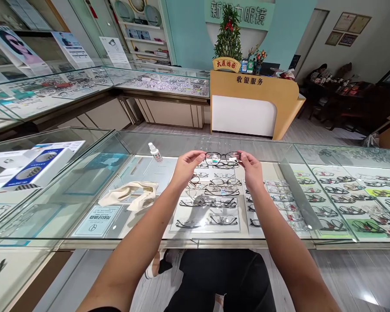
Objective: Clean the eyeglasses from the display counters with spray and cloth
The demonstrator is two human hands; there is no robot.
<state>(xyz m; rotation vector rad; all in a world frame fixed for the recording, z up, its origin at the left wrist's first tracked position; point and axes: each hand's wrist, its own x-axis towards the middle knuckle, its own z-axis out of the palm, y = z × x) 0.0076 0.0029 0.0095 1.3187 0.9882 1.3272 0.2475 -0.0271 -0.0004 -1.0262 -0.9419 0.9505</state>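
Black glasses [223, 156] in my grip
I pinch either end, left hand [187, 168] and right hand [252, 169]; bottle [155, 153] and cloth [116, 195] sit left of the grip.

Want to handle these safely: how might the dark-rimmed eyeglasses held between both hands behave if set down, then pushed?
The dark-rimmed eyeglasses would probably feel light, looking thin-rimmed and see-through. They'd likely slide rather than roll across the smooth glass counter. Being slender, they may bend if squeezed.
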